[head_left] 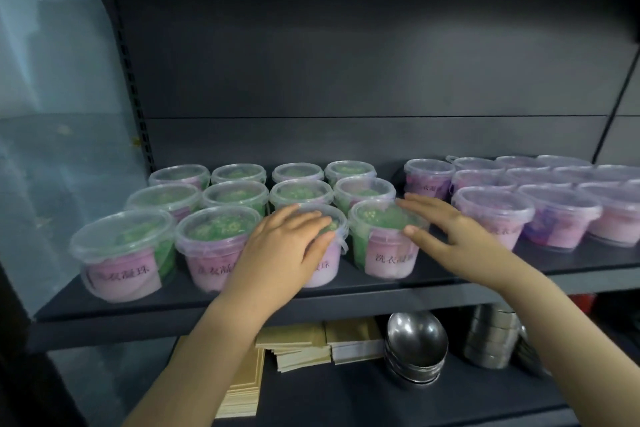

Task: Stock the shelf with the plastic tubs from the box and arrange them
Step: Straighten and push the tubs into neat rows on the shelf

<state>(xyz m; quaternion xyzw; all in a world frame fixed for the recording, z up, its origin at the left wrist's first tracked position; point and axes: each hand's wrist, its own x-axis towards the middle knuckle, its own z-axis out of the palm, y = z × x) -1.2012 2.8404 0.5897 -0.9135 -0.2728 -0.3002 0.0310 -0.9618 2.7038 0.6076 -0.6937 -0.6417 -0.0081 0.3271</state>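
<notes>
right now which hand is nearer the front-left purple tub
Right. The right hand rests on the green tub beside the purple tub; the left hand covers the next green tub leftward.

The bare left forearm (207, 340) at lower centre and bare right forearm (554, 322) at lower right are uncovered throughout their visible length. The left hand (287, 236) and right hand (446, 232) are likewise bare; the right thumb's nail is short.

Upright, lidded green-filled tubs (218, 236) in rows left on the dark shelf (571, 265), purple-filled tubs (493, 215) right.
</notes>
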